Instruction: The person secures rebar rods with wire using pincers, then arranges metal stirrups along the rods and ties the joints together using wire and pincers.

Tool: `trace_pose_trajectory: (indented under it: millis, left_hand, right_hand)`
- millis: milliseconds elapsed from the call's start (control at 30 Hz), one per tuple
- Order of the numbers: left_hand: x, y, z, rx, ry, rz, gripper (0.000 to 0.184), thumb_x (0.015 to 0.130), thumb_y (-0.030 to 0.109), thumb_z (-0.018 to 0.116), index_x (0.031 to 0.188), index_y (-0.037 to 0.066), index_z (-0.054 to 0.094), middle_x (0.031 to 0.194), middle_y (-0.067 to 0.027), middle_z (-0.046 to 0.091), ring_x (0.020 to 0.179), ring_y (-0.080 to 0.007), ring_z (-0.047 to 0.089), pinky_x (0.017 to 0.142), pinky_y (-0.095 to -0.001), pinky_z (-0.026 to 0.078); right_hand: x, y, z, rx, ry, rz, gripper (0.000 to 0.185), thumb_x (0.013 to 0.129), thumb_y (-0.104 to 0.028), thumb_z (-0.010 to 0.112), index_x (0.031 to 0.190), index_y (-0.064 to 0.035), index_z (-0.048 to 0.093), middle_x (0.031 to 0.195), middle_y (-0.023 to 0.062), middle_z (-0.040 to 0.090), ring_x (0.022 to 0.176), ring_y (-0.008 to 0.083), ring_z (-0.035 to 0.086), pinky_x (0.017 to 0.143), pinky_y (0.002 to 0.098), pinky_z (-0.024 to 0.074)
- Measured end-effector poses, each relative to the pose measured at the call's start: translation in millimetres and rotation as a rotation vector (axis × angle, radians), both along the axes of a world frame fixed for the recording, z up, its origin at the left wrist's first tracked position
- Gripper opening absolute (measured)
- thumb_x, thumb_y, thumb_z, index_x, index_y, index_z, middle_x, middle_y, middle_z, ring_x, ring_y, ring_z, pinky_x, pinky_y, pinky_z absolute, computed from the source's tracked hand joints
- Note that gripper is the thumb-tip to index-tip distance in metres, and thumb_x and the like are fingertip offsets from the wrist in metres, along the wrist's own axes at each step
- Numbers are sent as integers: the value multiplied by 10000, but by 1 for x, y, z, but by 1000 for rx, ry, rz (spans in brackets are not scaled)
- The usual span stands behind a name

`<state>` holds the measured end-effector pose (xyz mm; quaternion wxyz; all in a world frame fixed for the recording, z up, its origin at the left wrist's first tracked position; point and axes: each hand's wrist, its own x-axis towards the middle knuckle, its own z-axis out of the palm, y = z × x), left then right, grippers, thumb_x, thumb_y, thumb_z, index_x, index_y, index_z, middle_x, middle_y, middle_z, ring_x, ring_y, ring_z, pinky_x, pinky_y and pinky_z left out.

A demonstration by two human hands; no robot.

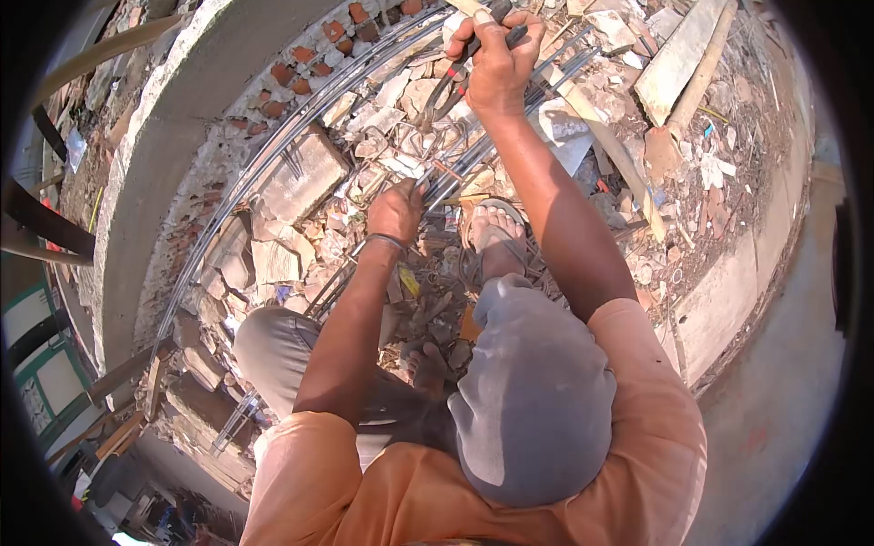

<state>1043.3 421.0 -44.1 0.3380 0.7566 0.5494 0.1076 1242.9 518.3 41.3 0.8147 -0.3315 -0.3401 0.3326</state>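
My right hand (499, 68), at the top of the view, is closed round a dark tool with red marks on its handles, which looks like pliers or pincers (448, 89). The tool's other end points down and left over the rubble. Lower and to the left, my left hand (395, 214) is closed on a bundle of thin metal rods (444, 187) that runs up to the right. Loose wire lies among the broken pieces between the hands. How many rods the left fingers hold cannot be made out.
Broken tiles and bricks (273, 259) cover the ground around my sandalled foot (496, 238). Long rods (205, 223) curve along a concrete and brick wall (150, 136) at the left. Wooden boards (678, 64) lie at the upper right, near a low concrete edge (742, 300).
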Motion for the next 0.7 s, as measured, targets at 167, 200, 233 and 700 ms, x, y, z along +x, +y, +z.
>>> trace_pose_trajectory:
  millis: [167, 200, 233, 700]
  left_hand:
    - [-9, -1, -11, -41, -43, -6, 273, 925, 268, 530, 981, 28, 645, 856, -264, 635, 824, -447, 604, 746, -496, 473]
    - [-10, 0, -12, -69, -55, -9, 280, 923, 271, 529, 977, 22, 646, 852, -270, 631, 826, -448, 604, 746, -498, 471]
    - [-9, 3, -8, -58, -46, -5, 279, 923, 268, 527, 975, 21, 646, 852, -271, 631, 826, -448, 603, 745, -498, 472]
    - [-1, 3, 23, 129, -270, 21, 319, 878, 203, 638, 1112, -11, 614, 1137, -202, 603, 1087, -360, 564, 919, -411, 449]
  right_hand:
    - [-18, -13, -14, -172, -171, 22, 292, 872, -26, 504, 968, -93, 237, 714, 94, 537, 535, 144, 540, 467, 267, 446]
    - [-15, -12, -9, -146, -114, 8, 291, 873, -28, 504, 969, -92, 237, 712, 93, 537, 536, 146, 541, 467, 268, 447]
    - [-14, -10, 2, -120, -55, -7, 289, 875, -30, 504, 969, -91, 237, 711, 93, 537, 537, 147, 543, 466, 269, 447]
    - [47, -91, 10, -139, 84, -124, 247, 898, -97, 544, 976, -105, 310, 777, 184, 574, 647, 265, 599, 579, 397, 507]
